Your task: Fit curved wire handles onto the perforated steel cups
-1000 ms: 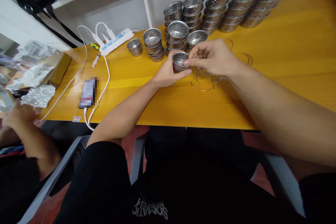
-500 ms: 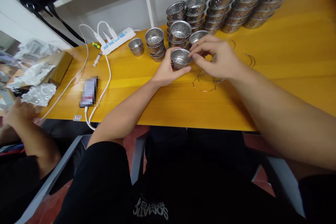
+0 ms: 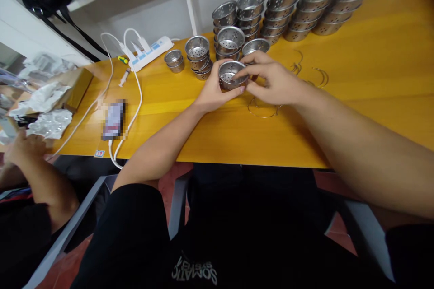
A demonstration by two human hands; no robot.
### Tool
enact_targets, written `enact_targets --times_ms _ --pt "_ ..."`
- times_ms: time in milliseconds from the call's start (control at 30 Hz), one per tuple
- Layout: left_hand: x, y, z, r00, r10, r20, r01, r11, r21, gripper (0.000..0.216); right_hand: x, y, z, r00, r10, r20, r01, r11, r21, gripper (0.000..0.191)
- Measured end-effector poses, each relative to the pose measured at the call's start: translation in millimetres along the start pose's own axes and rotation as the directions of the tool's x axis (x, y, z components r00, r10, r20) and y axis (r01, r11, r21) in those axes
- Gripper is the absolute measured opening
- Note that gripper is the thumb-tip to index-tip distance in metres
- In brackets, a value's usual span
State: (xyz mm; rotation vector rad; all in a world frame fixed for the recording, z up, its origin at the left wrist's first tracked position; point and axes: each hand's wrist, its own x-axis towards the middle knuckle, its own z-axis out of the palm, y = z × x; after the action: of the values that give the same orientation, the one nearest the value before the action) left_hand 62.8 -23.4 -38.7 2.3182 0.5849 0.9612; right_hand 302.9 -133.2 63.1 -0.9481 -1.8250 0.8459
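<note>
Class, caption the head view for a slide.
Left hand holds a perforated metal cup while right hand reaches inside.

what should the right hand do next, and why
Perhaps press gently inside the perforated metal cup with the index finger of the right hand: that finger reaches over the cup's opening, while the left hand supports the outside.

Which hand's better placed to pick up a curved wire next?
Probably the right hand: it's nearer the curved wires, while the left hand is wrapped around the perforated cup.
</note>
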Motion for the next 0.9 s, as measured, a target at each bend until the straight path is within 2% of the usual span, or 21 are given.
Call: enact_targets --times_ms 133,200,267,367,467,567,667,900 --pt "1 -12 6 0.998 0.004 -0.063 -0.006 0.999 -0.04 0.127 -1 6 -5 0.997 -0.055 -0.062 0.055 0.998 -0.008 0.044" --pt "1 -11 7 0.997 -0.033 -0.063 0.029 0.997 -0.072 0.125 -1 11 -12 0.992 -0.099 -0.082 0.095 0.994 -0.057 0.05" --pt "1 -5 5 0.994 -0.1 -0.05 0.093 0.988 -0.121 0.122 -1 16 -22 0.976 -0.167 -0.137 0.148 0.979 -0.14 0.048" --pt "-1 5 0 0.983 -0.176 -0.042 0.166 0.969 -0.184 0.115 1 31 -43 0.91 -0.257 -0.326 0.159 0.941 -0.299 0.036" --pt "-2 8 -3 0.982 -0.185 -0.047 0.172 0.964 -0.205 0.104 5 56 -64 0.856 -0.234 -0.461 0.052 0.926 -0.374 0.028" --pt "-3 1 -2 0.986 -0.157 -0.063 0.14 0.966 -0.216 0.097 11 80 -73 0.856 -0.223 -0.467 -0.033 0.878 -0.478 0.024" --pt "-6 -6 -1 0.991 -0.127 -0.04 0.117 0.973 -0.197 0.092 18 93 -69 0.871 -0.198 -0.449 -0.092 0.833 -0.546 0.024" --pt "-10 -8 -1 0.994 -0.112 -0.01 0.108 0.976 -0.187 0.087 24 91 -50 0.908 -0.116 -0.404 -0.145 0.815 -0.56 0.024"
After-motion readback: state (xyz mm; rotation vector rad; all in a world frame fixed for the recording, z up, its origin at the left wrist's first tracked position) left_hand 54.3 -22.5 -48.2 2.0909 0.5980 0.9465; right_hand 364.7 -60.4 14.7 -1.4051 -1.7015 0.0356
